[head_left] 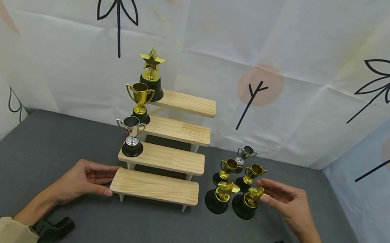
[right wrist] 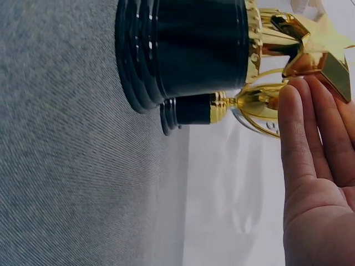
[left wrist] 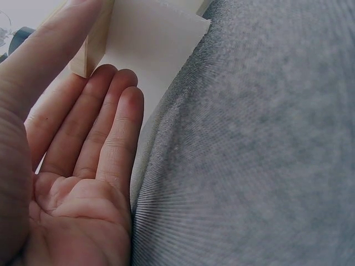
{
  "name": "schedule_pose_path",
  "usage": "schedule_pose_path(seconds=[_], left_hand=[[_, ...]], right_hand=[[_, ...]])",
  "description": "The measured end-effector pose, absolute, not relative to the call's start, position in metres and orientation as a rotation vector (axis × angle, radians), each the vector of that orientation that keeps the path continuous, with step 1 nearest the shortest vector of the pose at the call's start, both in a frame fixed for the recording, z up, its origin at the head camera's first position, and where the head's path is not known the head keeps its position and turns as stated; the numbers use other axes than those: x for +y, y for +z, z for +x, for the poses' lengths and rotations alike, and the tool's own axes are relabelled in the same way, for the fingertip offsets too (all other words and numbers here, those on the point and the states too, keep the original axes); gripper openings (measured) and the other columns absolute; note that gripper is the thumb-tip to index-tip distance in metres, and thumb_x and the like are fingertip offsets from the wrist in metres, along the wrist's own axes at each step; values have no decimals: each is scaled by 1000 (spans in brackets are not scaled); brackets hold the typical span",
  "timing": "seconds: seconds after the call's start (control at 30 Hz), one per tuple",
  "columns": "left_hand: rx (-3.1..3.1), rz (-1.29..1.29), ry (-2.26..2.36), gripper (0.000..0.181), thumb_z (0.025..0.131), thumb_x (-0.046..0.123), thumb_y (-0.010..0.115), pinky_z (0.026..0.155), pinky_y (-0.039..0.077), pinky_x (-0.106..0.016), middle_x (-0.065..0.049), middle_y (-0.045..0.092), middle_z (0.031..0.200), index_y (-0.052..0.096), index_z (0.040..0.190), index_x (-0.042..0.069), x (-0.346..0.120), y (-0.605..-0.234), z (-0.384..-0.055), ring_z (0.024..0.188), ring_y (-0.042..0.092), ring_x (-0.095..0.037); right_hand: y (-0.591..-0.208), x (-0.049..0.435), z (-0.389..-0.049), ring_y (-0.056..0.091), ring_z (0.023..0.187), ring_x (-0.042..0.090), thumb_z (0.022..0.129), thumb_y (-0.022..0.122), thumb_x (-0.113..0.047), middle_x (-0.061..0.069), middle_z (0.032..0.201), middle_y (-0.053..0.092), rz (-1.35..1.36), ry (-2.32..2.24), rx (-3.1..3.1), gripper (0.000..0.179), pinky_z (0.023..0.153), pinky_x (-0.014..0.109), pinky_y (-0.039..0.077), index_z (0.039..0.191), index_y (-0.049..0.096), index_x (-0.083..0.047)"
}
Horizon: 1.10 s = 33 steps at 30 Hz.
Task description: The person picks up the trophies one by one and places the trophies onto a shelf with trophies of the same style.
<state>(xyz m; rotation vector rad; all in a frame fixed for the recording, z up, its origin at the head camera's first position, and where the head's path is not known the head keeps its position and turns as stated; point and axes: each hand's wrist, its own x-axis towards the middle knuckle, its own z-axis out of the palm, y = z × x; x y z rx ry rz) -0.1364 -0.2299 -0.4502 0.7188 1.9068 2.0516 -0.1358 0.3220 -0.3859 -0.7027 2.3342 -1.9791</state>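
My left hand (head_left: 81,182) is at the left end of the lowest step of a wooden tiered stand (head_left: 154,187), thumb and fingers extended. In the left wrist view its fingertips (left wrist: 128,100) appear against or very near the board's end. My right hand (head_left: 289,204) is beside the front right gold star trophy (head_left: 245,205), which stands upright on its black base. The right wrist view shows straight fingers (right wrist: 294,122) at the star's edge; firm contact cannot be told. Another star trophy (head_left: 217,201), two gold cups (head_left: 225,174) and a silver cup (head_left: 246,152) stand close by.
On the stand's upper steps, along the left, are a gold star trophy (head_left: 151,84), a gold cup (head_left: 141,97) and a silver cup (head_left: 133,137). A grey cloth (head_left: 144,238) covers the table. Behind hangs a patterned white backdrop (head_left: 207,50).
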Motion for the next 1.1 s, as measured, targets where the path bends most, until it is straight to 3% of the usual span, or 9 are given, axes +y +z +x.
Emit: schedule_pose_path(seconds=[0.23,0.6,0.97,1.1], left_hand=[[1897,716,2052,64,82,-17,74,95,58,-35,0,66,132,41,136,-27,-229,-449,-136,119,64,-18],[1939,670,2031,66,81,-14,76,95,58,-35,2,67,131,43,137,-26,-230,-452,-137,118,64,-18],[1943,688,2035,66,81,-16,76,95,57,-34,-3,66,132,42,136,-27,-229,-448,-136,118,65,-17],[1954,680,2026,66,81,-15,77,95,57,-34,-6,66,132,42,136,-27,-229,-447,-136,118,65,-17]], right_hand=[[-390,317,-137,70,110,18,87,68,18,11,121,72,-711,-1978,2296,43,83,31,63,129,56,20],[-397,313,-139,73,98,17,86,73,13,22,123,68,-644,-1874,2393,43,77,30,64,126,59,19],[-402,313,-141,73,96,16,87,74,11,25,120,69,-626,-1847,2427,41,74,30,64,124,60,20],[-403,314,-141,73,96,15,87,73,12,18,119,71,-632,-1850,2428,39,73,28,64,123,62,18]])
